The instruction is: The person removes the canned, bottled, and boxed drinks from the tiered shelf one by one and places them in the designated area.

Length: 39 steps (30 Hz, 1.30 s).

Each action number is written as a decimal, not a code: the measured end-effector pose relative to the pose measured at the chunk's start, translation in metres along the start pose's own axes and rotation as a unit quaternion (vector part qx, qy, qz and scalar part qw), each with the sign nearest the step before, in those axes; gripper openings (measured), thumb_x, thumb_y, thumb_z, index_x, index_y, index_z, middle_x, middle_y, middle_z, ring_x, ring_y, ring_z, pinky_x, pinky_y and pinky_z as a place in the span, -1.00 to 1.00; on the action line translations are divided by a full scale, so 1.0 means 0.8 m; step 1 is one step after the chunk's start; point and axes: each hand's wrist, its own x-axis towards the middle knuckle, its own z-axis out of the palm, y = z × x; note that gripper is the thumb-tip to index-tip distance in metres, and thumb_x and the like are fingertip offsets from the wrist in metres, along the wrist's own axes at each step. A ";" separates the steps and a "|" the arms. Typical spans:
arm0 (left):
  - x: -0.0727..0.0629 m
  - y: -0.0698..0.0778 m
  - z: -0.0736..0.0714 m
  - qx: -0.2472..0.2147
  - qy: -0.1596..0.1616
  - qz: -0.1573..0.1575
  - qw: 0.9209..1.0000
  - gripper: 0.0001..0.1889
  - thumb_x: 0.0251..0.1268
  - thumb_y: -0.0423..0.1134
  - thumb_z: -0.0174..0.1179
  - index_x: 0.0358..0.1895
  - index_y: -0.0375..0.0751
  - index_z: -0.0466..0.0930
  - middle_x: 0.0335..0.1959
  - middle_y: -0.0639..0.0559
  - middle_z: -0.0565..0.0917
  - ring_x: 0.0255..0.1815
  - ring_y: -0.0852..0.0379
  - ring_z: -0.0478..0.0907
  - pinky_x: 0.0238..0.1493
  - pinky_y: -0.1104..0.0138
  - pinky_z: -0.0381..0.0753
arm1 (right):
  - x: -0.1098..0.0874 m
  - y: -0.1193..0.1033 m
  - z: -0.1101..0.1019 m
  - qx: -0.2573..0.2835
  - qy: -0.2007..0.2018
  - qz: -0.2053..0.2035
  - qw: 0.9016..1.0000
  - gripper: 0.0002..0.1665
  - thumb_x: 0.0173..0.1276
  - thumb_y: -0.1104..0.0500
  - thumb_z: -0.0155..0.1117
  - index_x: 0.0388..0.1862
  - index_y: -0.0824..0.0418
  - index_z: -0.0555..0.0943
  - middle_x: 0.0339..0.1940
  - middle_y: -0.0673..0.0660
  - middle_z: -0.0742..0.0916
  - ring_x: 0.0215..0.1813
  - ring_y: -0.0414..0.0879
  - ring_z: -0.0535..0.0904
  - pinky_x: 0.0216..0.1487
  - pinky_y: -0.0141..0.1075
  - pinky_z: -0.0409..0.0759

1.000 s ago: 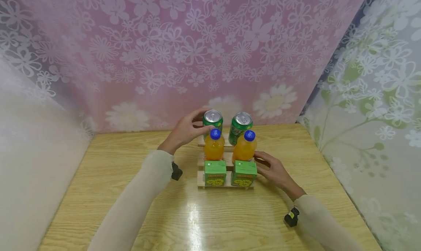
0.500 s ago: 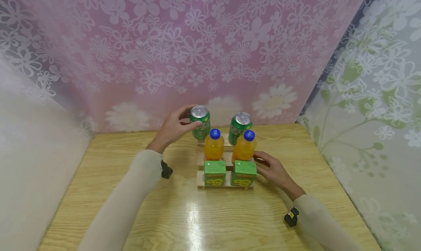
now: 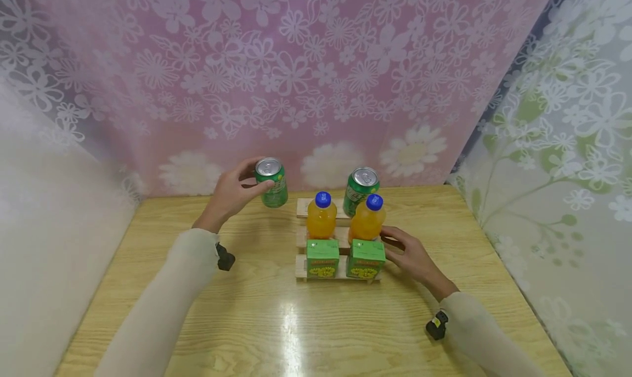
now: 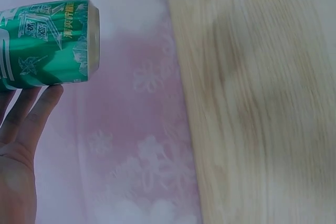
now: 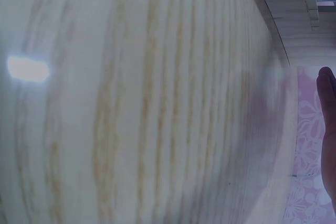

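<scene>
My left hand grips a green soda can, thumb across its front and fingers behind it. The can is upright, left of a three-tier wooden rack and apart from it. In the left wrist view, fingertips touch the side of the green can. At the rack's right end is my right hand, beside an orange juice bottle and a green juice carton. Its fingertips are partly hidden there, so its hold is unclear. In the right wrist view only an edge of the right hand shows.
A second green can stands on the rack's back tier. Another orange bottle and another green carton stand on its left side. The rack is on a wood-grain table, with a pink floral curtain behind.
My left hand has taken the left can off the rack's back tier and carried it leftward. The back tier's left end now shows bare. My right hand has stayed in place.
</scene>
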 end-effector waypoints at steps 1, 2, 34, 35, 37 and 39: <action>-0.002 -0.004 -0.004 0.002 0.005 -0.004 1.000 -0.28 0.43 0.14 0.48 0.59 0.17 0.47 0.45 -0.03 0.63 0.51 -0.07 0.56 0.46 -0.06 0.65 | 0.000 0.000 0.000 0.000 0.000 0.001 1.000 -0.34 0.59 0.26 0.41 0.60 0.25 0.50 0.55 0.30 0.60 0.53 0.32 0.54 0.48 0.16 0.56; -0.005 -0.007 -0.008 0.004 0.009 -0.008 1.000 -0.27 0.42 0.16 0.48 0.59 0.19 0.46 0.45 -0.02 0.63 0.51 -0.06 0.56 0.46 -0.05 0.65 | 0.000 0.000 0.000 0.000 0.000 0.001 1.000 -0.34 0.59 0.26 0.41 0.60 0.25 0.50 0.55 0.30 0.60 0.53 0.32 0.54 0.49 0.17 0.56; -0.069 -0.088 -0.077 0.088 0.115 -0.063 0.987 -0.19 0.48 0.18 0.41 0.66 -0.04 0.36 0.51 -0.13 0.57 0.50 -0.19 0.54 0.37 -0.12 0.68 | 0.001 0.001 0.001 0.012 -0.001 0.010 1.000 -0.35 0.58 0.26 0.41 0.59 0.20 0.53 0.53 0.26 0.61 0.53 0.30 0.55 0.50 0.16 0.56; -0.071 -0.089 -0.079 0.090 0.117 -0.066 0.987 -0.18 0.48 0.18 0.41 0.66 -0.05 0.35 0.51 -0.13 0.57 0.50 -0.19 0.54 0.37 -0.11 0.69 | 0.001 0.001 0.001 0.012 -0.002 0.010 1.000 -0.35 0.58 0.25 0.42 0.59 0.20 0.52 0.54 0.26 0.61 0.54 0.30 0.55 0.50 0.16 0.56; -0.073 -0.094 -0.082 0.093 0.120 -0.069 0.986 -0.17 0.49 0.16 0.42 0.66 -0.08 0.34 0.52 -0.16 0.56 0.50 -0.22 0.53 0.37 -0.08 0.70 | 0.001 0.000 0.001 0.012 -0.004 0.012 1.000 -0.35 0.58 0.24 0.41 0.60 0.19 0.52 0.54 0.25 0.61 0.54 0.30 0.55 0.50 0.15 0.55; -0.075 -0.098 -0.085 0.095 0.124 -0.072 0.985 -0.17 0.48 0.15 0.42 0.67 -0.11 0.34 0.52 -0.18 0.56 0.51 -0.22 0.53 0.37 -0.06 0.71 | 0.001 0.000 0.001 0.012 -0.003 0.011 1.000 -0.35 0.58 0.24 0.41 0.60 0.19 0.52 0.54 0.26 0.61 0.54 0.30 0.55 0.50 0.16 0.56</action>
